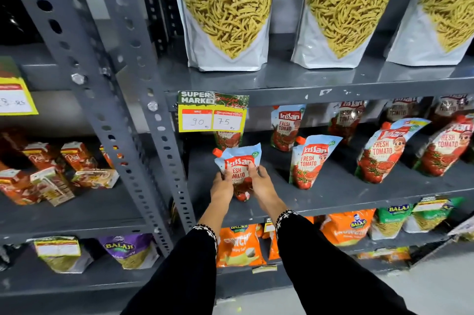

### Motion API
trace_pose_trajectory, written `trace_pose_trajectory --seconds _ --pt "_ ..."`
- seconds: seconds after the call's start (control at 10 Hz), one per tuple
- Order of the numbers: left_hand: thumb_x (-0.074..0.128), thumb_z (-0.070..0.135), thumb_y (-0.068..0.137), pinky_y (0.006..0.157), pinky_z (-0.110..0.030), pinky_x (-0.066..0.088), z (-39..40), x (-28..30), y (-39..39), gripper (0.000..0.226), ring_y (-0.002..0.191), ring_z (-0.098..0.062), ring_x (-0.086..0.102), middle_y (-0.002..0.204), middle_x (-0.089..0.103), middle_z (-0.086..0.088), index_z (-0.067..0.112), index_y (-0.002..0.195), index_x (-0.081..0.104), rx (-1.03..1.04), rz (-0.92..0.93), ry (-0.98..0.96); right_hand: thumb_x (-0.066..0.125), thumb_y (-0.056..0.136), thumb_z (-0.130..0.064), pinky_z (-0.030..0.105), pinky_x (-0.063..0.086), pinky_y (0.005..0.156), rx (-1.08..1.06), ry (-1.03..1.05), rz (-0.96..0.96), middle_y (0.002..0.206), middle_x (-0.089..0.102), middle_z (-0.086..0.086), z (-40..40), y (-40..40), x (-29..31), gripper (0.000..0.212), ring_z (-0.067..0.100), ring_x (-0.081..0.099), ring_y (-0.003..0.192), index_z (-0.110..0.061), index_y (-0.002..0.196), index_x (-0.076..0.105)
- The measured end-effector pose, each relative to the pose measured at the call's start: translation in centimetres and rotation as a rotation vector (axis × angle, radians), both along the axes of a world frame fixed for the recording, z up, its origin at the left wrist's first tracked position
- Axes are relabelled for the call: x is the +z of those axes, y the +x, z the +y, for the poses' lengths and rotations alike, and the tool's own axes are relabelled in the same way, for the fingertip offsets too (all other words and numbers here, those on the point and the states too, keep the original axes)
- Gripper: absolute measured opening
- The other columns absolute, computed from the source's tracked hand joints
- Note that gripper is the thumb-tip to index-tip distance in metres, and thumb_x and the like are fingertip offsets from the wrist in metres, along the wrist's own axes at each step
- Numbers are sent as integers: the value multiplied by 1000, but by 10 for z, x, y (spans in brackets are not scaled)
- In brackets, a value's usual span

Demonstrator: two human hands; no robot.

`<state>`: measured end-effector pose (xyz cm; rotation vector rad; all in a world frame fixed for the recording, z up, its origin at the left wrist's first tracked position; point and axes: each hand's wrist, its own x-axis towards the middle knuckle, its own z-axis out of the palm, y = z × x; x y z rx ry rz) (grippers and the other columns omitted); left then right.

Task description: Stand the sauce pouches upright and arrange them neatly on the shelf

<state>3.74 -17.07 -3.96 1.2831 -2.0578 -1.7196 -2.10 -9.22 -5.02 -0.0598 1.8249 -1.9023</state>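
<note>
Both hands hold one sauce pouch [237,165] at the near left end of the grey shelf [333,186]. The left hand [222,183] has its grip wrapped around the left side of the pouch, and the right hand [260,181] has its grip wrapped around the right side. The pouch stands almost straight up, with its orange cap [217,152] at the top left, and its bottom seems to touch the shelf near the front edge, though the hands hide part of it. To the right, a second pouch [311,160] stands on the shelf, and two more pouches [384,153] [445,150] lean over farther right. More pouches [286,124] stand in a far row behind them. A yellow price tag [213,113] hangs from the shelf above, just over the held pouch. Big snack bags [225,11] stand on that upper shelf.
</note>
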Motion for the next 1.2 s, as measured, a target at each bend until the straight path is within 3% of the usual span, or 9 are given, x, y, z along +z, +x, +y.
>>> trace_pose_trajectory --seconds 0.3,0.5,0.7,0.8,0.9,1.0,1.1,1.2 --pt "26 46 97 104 -40 36 -16 1 10 57 134 -31 38 151 32 -12 18 147 25 16 -14 20 48 92 -43 41 50 99 6 22 16 123 63 10 -15 6 -3 35 23 62 110 -16 113 51" --pt "28 46 97 101 -40 39 -15 0 11 55 131 -31 42 148 37 -12 17 144 29 16 13 12 47 92 -45 30 50 87 -10 79 47 122 63 8 -14 6 -4 29 18 60 102 -20 106 50" --pt "30 44 97 110 -45 37 -12 4 14 55 134 -30 39 150 36 -12 17 145 27 9 50 78 47 92 -46 31 51 88 -29 107 69 125 62 9 -12 7 -7 42 20 60 106 -15 120 49" --pt "32 45 97 111 -42 35 -7 4 16 58 135 -29 38 150 37 -11 15 146 26 2 45 110 46 92 -47 33 48 94 14 139 72 135 56 11 -9 7 -3 53 24 57 118 -12 132 43" --pt "39 38 96 99 -35 39 8 7 23 51 128 -29 47 141 49 -13 9 138 38 38 85 -17 46 90 -52 38 35 109 57 246 64 152 35 12 1 11 2 76 29 38 137 -10 148 20" --pt "43 30 96 91 -36 45 28 10 33 45 117 -32 56 130 58 -17 4 133 41 68 119 -239 44 93 -45 36 33 110 119 425 281 153 32 16 19 21 4 72 31 34 139 -7 148 17" --pt "42 29 96 92 -41 46 54 15 43 49 117 -35 55 133 55 -18 4 139 34 15 73 -464 42 96 -36 38 24 116 193 565 567 157 22 17 46 37 10 66 31 20 145 -5 149 15" --pt "39 32 97 107 -42 36 80 23 49 58 132 -33 41 148 38 -17 5 146 24 -28 20 -684 37 98 -36 39 16 120 155 648 806 159 15 15 72 44 19 64 31 9 148 -7 149 14"
